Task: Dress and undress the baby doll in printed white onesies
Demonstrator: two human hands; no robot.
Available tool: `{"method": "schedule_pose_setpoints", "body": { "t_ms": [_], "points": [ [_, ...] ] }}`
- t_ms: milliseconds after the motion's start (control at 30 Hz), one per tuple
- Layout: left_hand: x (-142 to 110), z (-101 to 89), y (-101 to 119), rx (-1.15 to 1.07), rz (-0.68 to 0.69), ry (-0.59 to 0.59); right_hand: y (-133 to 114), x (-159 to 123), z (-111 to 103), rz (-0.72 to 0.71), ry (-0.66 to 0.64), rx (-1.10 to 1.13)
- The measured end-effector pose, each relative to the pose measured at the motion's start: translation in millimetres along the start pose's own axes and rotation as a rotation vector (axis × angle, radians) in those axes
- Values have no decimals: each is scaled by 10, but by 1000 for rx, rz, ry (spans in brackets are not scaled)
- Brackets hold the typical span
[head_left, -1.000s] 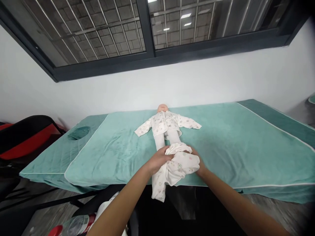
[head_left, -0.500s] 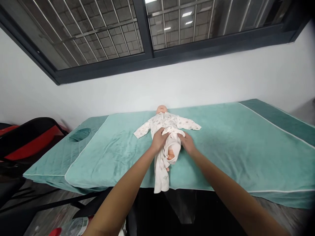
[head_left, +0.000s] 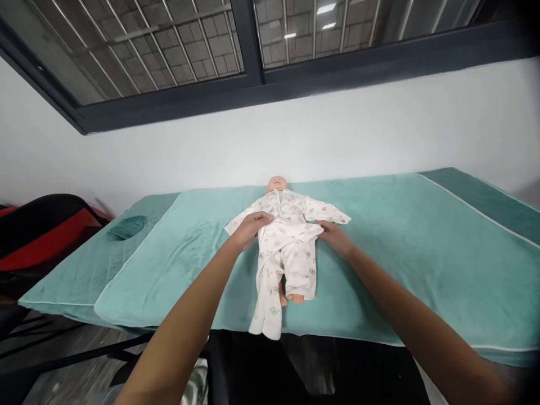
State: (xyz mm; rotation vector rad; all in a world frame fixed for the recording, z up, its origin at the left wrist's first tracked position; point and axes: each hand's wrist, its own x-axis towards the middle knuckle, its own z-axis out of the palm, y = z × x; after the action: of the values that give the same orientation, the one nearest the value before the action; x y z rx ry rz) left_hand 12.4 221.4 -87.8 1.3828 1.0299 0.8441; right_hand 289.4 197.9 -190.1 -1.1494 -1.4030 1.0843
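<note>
A baby doll point(head_left: 277, 184) lies on its back on the green-covered bed, head toward the wall. It wears a white printed top point(head_left: 291, 207) with the sleeves spread out, and matching pants point(head_left: 298, 264). At the doll's waist on the left, my left hand point(head_left: 252, 228) has its thumb and fingers closed on the cloth. My right hand point(head_left: 335, 236) pinches the corner of the pants' waist on the other side. Bare feet point(head_left: 295, 298) show below the right pant leg, while the left leg of the pants hangs long and flat toward the bed's front edge.
The bed point(head_left: 388, 270) has a face hole point(head_left: 126, 228) at its left end. Behind it rises a white wall point(head_left: 337, 135) under a dark-framed, barred window point(head_left: 169, 95). A black and red chair point(head_left: 50, 236) stands at the left.
The bunched pants cloth has been drawn up to the waist and spread flat, with the right leg now smoothed down over the doll's leg. My hands have moved further apart.
</note>
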Motion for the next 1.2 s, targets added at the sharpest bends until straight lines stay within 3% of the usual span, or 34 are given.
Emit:
{"method": "schedule_pose_setpoints", "body": {
  "t_ms": [100,200,300,367,467,567,667,733,800,867,933,1067,1200],
  "points": [
    [124,33,-250,-134,13,23,-144,4,-32,-91,-110,-122],
    [185,77,-498,-195,35,45,-509,22,8,-177,-288,-190],
    [189,56,-644,-250,72,123,-902,199,241,-125,-421,-405],
    [185,12,-694,-299,65,138,-1024,356,506,-93,-554,-533],
    [179,-72,-750,-379,33,78,-965,488,894,-181,-706,-611],
    [156,-161,-808,-433,41,54,-810,502,1025,-172,-768,-415],
    [104,-232,-832,-382,34,35,-719,515,915,71,-608,54],
    [65,-255,-824,-291,-31,-67,-687,537,837,270,-449,350],
    [40,-249,-817,-223,-87,-157,-661,555,818,405,-352,502],
    [37,-215,-826,-251,-72,-132,-643,561,845,457,-329,551],
    [51,-164,-849,-361,1,-5,-644,556,875,443,-349,568],
    [81,-77,-881,-551,135,261,-720,522,843,335,-541,406],
    [60,-71,-885,-556,105,258,-789,466,792,139,-949,-3]
  ]
}}
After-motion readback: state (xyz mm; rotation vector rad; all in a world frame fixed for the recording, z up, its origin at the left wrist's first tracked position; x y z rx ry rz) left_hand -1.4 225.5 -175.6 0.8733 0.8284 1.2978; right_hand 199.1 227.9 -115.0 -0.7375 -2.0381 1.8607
